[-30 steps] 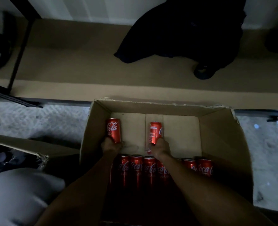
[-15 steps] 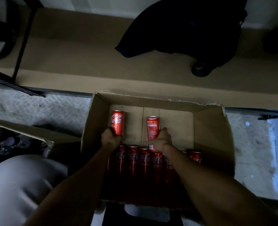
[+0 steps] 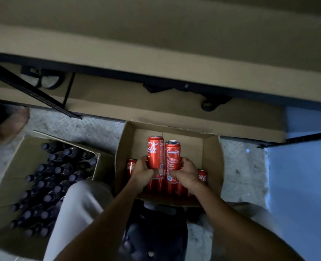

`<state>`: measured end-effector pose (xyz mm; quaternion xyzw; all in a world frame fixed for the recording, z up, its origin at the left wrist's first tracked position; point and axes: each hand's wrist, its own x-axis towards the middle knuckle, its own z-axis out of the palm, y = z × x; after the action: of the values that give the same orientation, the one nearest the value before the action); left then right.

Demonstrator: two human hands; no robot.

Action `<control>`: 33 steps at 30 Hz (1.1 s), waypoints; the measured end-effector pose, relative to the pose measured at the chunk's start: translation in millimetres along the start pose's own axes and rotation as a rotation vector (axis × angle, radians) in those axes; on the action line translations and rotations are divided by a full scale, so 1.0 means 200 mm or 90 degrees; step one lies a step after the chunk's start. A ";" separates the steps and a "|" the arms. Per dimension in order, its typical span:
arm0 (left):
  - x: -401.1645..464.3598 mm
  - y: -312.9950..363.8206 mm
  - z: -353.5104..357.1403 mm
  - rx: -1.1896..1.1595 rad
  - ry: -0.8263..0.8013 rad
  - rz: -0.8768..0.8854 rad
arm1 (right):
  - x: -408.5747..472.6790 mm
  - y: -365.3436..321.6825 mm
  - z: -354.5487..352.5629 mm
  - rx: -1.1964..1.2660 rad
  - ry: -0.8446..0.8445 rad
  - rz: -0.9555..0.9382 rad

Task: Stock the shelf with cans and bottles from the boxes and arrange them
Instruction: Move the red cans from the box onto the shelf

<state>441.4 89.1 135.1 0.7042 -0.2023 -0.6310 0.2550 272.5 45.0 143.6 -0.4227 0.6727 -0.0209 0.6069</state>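
An open cardboard box (image 3: 211, 157) on the floor holds a row of several red cola cans (image 3: 202, 176) along its near side. My left hand (image 3: 141, 173) grips a tall red cola can (image 3: 155, 151) by its lower part. My right hand (image 3: 184, 173) grips a second red can (image 3: 172, 154) the same way. Both cans are upright, side by side and almost touching, raised above the row in the box. The brown shelf board (image 3: 156, 108) runs just beyond the box, with another board (image 3: 156, 44) above it.
A second cardboard box (image 3: 7, 174) at the left holds several dark bottles (image 3: 50, 185) with dark caps. My light trouser leg (image 3: 75, 210) lies between the boxes. A bare foot (image 3: 13, 123) stands at the far left. Black shelf braces (image 3: 29, 91) cross the upper left.
Both hands have lifted their cans and brought them together at the box's middle. The view has tilted down and pulled back, revealing the bottle box and the upper shelf board.
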 end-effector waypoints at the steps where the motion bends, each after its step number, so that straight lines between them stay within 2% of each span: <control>1: -0.08 0.05 0.00 -0.009 -0.013 0.005 | -0.09 -0.04 -0.03 0.021 -0.007 -0.010; 6: -0.48 0.33 -0.06 -0.015 -0.082 0.038 | -0.53 -0.23 -0.21 0.102 -0.050 -0.067; 14: -0.98 0.81 -0.12 -0.014 -0.197 0.110 | -1.06 -0.59 -0.45 0.114 -0.062 -0.151; 20: -1.24 1.17 -0.14 0.003 -0.174 0.180 | -1.33 -0.88 -0.58 0.117 -0.048 -0.235; 26: -1.40 1.46 -0.23 0.023 -0.123 0.301 | -1.53 -1.16 -0.70 0.099 -0.047 -0.328; 33: -1.68 1.74 -0.35 0.017 -0.123 0.433 | -1.80 -1.45 -0.78 0.059 -0.012 -0.434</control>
<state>482.3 25.5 617.8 0.5371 -0.4566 -0.5710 0.4208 266.8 -3.6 628.9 -0.5955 0.4855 -0.2488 0.5897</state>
